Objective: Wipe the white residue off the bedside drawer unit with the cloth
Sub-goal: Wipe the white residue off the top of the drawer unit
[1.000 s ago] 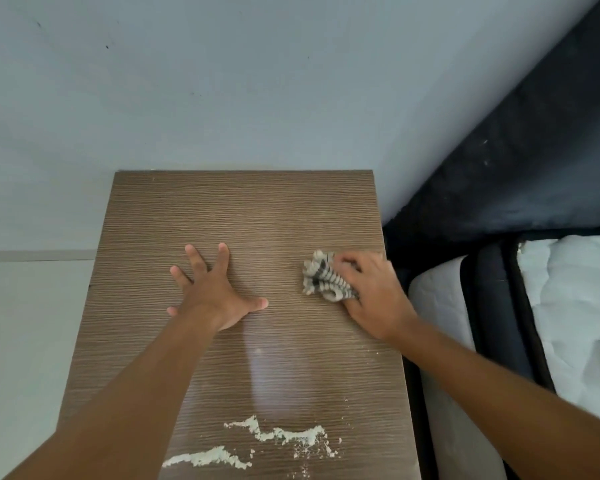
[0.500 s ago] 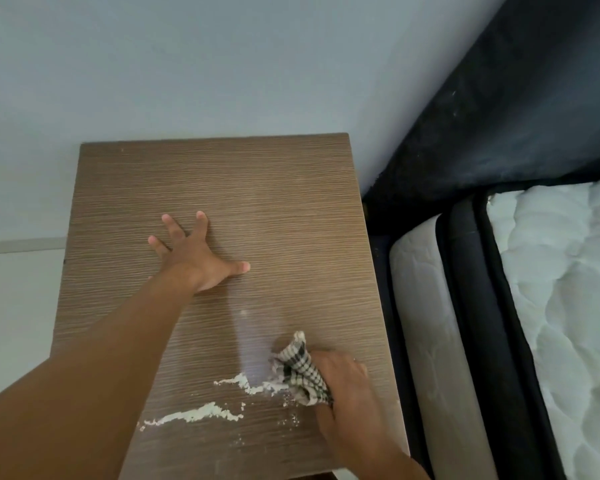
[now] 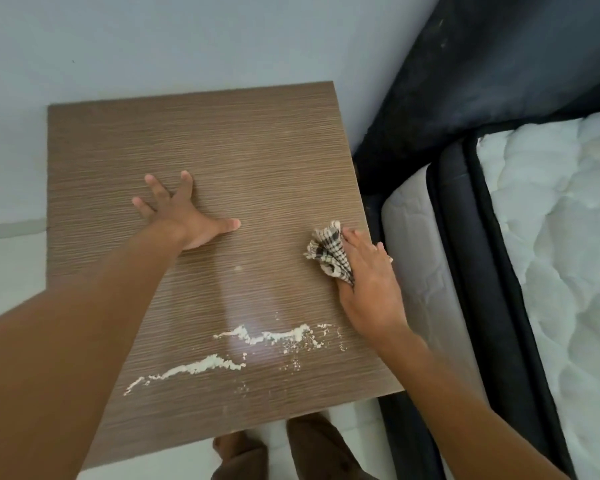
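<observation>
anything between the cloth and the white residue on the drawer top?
Head view: only bare wood top between the cloth in the right hand and the residue.

Cloth [image 3: 328, 252] partly under right hand [image 3: 371, 292]; drawer fronts unseen; mattress [image 3: 551, 237] cut by rt edge.

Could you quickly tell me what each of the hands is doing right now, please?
Left hand: open, fingers spread, flat on the drawer unit top.
Right hand: closed on the checked cloth.
</observation>
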Demonstrator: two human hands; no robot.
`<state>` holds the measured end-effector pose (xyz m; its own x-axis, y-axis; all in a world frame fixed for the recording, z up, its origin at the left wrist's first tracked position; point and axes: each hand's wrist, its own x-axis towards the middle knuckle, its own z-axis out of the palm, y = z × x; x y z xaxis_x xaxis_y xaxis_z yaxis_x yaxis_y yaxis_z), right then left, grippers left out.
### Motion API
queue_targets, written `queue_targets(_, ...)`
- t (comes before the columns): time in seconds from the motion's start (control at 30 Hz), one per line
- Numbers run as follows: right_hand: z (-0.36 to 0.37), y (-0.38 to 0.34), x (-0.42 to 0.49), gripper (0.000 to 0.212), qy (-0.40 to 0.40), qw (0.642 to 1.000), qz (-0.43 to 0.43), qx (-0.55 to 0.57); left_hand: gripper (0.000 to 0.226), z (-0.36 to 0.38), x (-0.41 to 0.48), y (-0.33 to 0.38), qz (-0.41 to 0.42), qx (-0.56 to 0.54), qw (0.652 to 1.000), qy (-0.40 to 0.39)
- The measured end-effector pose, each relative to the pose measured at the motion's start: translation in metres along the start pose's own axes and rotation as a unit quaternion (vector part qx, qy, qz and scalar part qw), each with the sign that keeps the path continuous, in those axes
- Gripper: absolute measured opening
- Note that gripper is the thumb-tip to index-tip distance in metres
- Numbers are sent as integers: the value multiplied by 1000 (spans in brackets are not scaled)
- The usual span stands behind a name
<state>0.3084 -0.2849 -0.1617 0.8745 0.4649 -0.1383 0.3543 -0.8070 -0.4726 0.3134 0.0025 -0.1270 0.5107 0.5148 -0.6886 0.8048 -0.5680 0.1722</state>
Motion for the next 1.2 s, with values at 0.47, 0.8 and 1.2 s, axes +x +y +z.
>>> queue_targets(0.47, 61, -67, -101, 57, 109, 987, 114, 25, 79, 14, -32, -61, 130, 45, 990, -10)
queue_targets(0.8, 101, -151, -122, 65, 30, 996, 71, 53, 60, 14, -53, -102, 163, 44, 982, -82)
queue_targets(1.2, 21, -123, -77, 20, 108, 973, 179, 101, 57, 20, -66, -124, 181, 28, 978, -101)
